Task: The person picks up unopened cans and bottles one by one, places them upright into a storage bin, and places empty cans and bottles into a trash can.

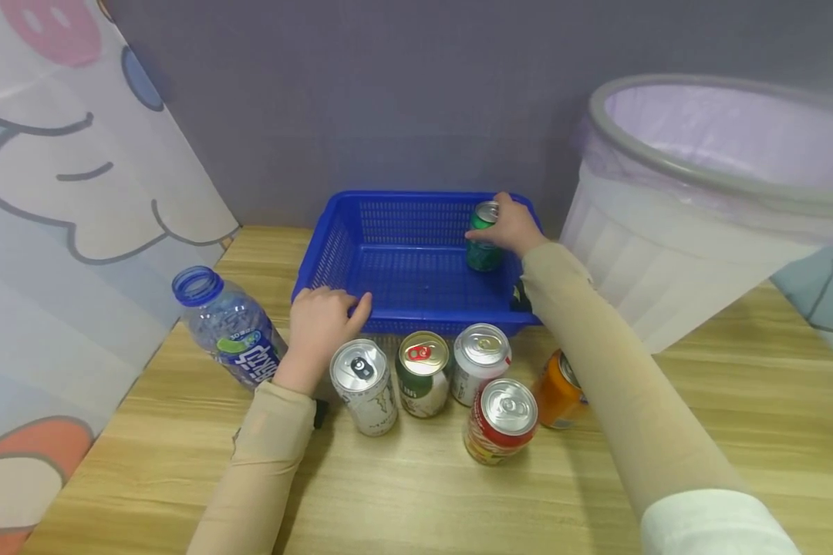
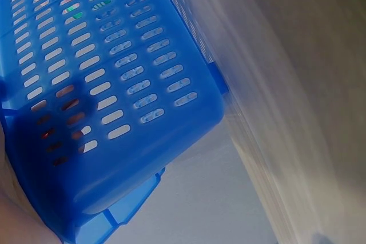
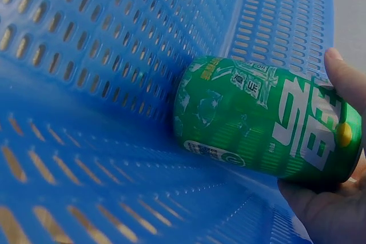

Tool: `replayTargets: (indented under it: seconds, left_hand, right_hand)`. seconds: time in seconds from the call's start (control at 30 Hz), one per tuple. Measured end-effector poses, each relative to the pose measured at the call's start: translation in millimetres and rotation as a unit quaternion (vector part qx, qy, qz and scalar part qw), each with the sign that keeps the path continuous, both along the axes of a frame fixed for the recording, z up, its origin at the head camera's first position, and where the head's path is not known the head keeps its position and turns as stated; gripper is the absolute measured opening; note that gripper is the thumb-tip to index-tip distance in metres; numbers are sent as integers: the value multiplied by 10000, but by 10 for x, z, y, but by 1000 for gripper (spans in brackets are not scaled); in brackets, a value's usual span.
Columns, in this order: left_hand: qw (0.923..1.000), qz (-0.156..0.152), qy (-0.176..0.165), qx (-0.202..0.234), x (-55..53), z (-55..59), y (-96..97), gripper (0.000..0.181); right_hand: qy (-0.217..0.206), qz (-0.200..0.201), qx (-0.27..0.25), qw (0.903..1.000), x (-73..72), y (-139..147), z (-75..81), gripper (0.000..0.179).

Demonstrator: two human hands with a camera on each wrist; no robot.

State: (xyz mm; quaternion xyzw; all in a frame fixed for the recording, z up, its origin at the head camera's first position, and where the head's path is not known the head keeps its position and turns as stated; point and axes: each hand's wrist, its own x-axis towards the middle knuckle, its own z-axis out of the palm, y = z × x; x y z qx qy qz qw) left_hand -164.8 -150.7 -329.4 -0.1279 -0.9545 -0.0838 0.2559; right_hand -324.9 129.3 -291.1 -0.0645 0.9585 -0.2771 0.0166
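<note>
The right hand (image 1: 515, 225) is clamped round the green can (image 1: 483, 257), near its top, inside the basket (image 1: 416, 316) at two o'clock. Best keep the can upright and the grip high, so its base sits flat and knuckles clear the wall. The left hand (image 1: 322, 324) is at the rim's eight o'clock; whether it grips, I cannot tell.
</note>
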Motion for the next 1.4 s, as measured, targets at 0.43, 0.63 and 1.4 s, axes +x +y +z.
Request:
replayTargets:
  seconds: [0.43,0.63,1.4]
  left_hand:
    - [10000,-22,-1,-6,-17,-2,10,43]
    - [10000,-1,-43,-19,-31,-23,-5,43]
    - [10000,-8,-39,12,-60,-17,-41,44]
  right_hand:
    - [-118,-167,-548,9983,-17,40,54,85]
    - [-149,-167,-884,9958,-14,62,118,78]
    - [160,-93,-875,9960,156,88,591,64]
